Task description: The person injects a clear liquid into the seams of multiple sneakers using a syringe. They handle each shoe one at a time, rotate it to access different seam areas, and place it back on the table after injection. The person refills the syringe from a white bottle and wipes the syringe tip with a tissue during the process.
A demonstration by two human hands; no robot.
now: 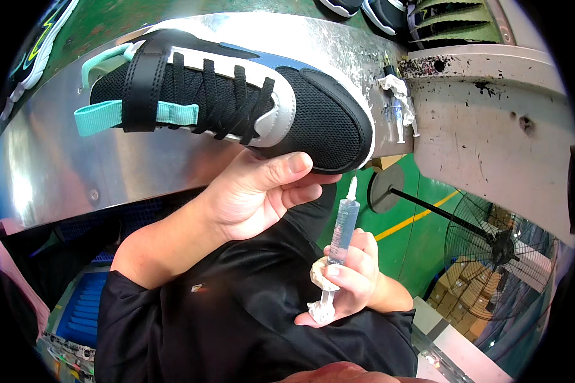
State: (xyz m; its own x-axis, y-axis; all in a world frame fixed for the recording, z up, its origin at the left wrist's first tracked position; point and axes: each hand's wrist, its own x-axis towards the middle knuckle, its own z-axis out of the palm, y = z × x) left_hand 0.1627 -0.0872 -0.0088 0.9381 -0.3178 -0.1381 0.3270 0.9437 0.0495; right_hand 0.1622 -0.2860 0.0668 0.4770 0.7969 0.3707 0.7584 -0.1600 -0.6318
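The left hand (252, 195) pinches a black mesh sneaker (326, 118); the right hand (359, 281) grips a clear plastic syringe (344, 226). Unsteady fingers could make its tip scratch the sneaker.

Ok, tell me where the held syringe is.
In the head view, the syringe is right of centre, in the right hand, just below the toe of the shoe in the picture, its tip pointing up toward it.
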